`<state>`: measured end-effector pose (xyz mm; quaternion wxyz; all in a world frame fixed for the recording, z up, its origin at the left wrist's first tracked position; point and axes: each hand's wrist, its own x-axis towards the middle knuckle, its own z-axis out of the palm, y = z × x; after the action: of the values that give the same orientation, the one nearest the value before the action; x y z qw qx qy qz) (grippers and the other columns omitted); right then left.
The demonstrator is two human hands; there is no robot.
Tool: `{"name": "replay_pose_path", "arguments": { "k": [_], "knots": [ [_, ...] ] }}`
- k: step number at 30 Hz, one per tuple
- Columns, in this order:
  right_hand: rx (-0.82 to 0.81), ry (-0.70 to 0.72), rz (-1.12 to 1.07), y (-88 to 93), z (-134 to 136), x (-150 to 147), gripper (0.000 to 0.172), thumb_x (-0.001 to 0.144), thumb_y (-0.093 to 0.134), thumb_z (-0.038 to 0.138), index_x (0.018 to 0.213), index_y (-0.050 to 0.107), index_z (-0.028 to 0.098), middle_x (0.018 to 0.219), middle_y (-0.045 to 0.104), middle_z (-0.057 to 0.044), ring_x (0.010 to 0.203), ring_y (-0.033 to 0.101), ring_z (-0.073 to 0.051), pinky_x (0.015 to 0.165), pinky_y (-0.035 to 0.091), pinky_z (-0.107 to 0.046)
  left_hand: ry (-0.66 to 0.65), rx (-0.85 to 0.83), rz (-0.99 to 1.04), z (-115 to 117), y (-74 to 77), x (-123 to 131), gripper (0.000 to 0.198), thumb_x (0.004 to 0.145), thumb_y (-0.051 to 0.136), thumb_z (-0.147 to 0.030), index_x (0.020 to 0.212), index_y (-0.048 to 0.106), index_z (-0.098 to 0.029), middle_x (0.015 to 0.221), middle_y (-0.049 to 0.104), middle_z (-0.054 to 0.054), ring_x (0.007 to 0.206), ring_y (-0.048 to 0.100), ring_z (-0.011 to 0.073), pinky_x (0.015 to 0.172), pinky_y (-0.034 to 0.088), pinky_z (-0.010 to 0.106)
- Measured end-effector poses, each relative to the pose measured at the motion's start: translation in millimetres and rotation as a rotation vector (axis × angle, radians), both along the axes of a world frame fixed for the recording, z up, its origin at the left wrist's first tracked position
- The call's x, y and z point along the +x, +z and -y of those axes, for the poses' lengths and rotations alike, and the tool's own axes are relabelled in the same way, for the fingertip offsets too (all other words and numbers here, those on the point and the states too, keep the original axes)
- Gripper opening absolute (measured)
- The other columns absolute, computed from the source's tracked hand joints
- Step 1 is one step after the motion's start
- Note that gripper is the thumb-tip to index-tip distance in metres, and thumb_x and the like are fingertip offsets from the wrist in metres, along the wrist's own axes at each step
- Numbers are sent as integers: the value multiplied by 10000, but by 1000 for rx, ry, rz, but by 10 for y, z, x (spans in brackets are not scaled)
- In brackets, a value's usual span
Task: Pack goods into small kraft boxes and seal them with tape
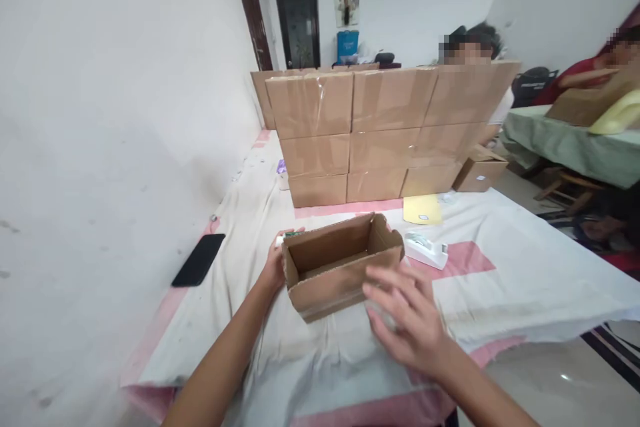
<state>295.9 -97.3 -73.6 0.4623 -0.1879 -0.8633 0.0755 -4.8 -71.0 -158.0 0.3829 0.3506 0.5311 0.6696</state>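
An open-topped cardboard box [325,287] stands tilted toward me on the cloth-covered table, its inside bare. My left hand [273,265] is closed at the box's left end, with most of its fingers hidden behind the cardboard. By those fingers, a small white-ended thing with green on it [281,239] shows; I cannot make out its kind. Blurred by motion, my right hand [407,313] has its fingers spread at the near right corner of the box and holds nothing visible. A white tape dispenser [425,251] lies just right of the box.
Taped cardboard boxes form a wall [350,137] across the table, with a small carton [479,170] at its right end. Yellow paper [423,211] lies before it. A black phone [199,260] rests at left, near the white wall. Other people sit beyond.
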Motion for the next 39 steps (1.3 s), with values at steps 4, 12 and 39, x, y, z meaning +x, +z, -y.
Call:
{"name": "replay_pose_path", "arguments": {
  "k": [4,12,39],
  "knots": [
    [58,-225,397,397,-238,89,417,961,541,177,1376,548,214,1141,676,-152,1104,587,-326,1020,341,-601,6,122,130,322,106,-128,441,708,678,-462,1105,624,-278,1243,714,73,1140,665,311,923,571,479],
    [34,-221,564,600,-268,62,302,962,580,231,1249,623,152,1003,636,-118,995,565,-283,942,366,-490,164,483,124,773,964,-163,386,699,650,-373,1085,661,-350,1285,692,12,1341,537,334,1050,493,631],
    [-450,132,1038,1179,-950,-546,264,692,790,236,928,673,224,851,719,-7,645,636,-175,549,420,-278,-184,214,-831,1121,869,411,381,796,684,-135,1025,772,-426,899,775,30,1304,582,358,1202,326,633]
  ]
}}
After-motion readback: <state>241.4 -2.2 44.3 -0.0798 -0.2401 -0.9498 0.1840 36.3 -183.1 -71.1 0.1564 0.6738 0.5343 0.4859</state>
